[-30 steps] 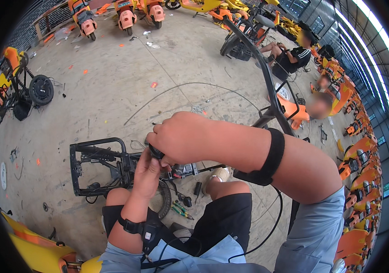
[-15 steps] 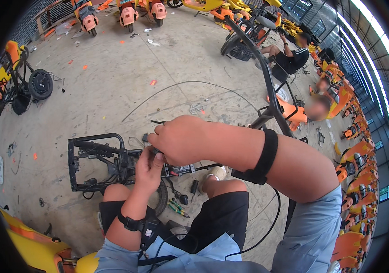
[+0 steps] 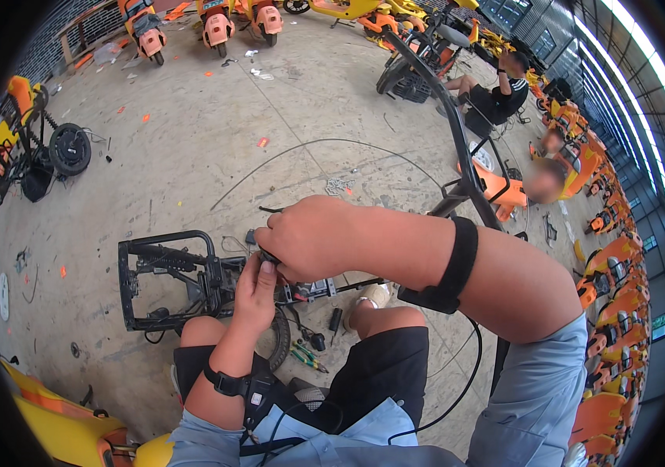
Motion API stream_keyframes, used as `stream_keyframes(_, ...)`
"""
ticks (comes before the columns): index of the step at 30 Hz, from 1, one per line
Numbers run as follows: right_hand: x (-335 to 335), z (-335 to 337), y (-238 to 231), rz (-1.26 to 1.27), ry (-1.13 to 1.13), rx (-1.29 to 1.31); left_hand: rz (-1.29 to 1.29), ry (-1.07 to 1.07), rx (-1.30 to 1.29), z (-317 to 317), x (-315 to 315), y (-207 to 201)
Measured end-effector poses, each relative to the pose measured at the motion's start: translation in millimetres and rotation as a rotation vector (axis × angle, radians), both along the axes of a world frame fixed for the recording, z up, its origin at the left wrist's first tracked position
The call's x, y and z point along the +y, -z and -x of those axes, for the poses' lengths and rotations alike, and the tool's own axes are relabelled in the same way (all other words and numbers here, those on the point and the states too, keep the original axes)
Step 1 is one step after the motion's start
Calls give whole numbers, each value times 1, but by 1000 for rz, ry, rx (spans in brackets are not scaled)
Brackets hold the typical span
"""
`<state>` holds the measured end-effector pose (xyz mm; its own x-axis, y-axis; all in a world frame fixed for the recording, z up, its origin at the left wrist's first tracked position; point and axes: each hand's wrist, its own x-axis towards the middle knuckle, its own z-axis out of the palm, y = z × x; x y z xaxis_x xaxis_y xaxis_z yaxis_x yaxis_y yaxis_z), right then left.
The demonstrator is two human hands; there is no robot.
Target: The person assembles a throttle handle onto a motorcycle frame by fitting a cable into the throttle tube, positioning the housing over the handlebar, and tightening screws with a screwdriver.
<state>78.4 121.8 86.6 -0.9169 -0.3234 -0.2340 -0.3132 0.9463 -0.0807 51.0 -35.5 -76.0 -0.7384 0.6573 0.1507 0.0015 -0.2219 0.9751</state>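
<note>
Over the bare black scooter frame (image 3: 129, 300), my two hands meet. My left hand (image 3: 253, 289) is closed, with thumb and fingers pinching a small dark part (image 3: 269, 258) that is mostly hidden. Bent over from the right, my right hand (image 3: 309, 237) closes against the same part from above; its fingertips are hidden. A thin black lever-like tip (image 3: 270, 209) shows just beyond my right knuckles, and a small dark block (image 3: 251, 237) shows beside my fingers.
Pliers (image 3: 308, 356) and a dark-handled screwdriver (image 3: 336, 320) lie on the floor by my shoe (image 3: 373, 296). A black frame tube (image 3: 457, 148) rises at right. A long cable (image 3: 309, 142) arcs ahead. A person (image 3: 504, 93) sits far right, among orange scooters.
My hands keep nearly the same pose around the small dark part, with only a slight shift. The seated person's arm has moved closer to the head.
</note>
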Motion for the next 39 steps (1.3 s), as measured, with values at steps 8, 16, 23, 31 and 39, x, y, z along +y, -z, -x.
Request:
stream_keyframes(8,-1,1,-8,-22,20,-65,-57,48,-59,2,1,9)
stream_keyframes(16,-1,4,-19,17,7,-138,-140,128,-192,3,-1,15)
stream_keyframes(23,1,3,-15,61,-38,-96,-220,243,-337,7,-2,22)
stream_keyframes(31,2,3,-15,50,-68,-83,-194,243,-634,-1,4,-6)
stream_keyframes(39,-1,2,-15,41,-110,-18,-293,523,-847,4,0,-2)
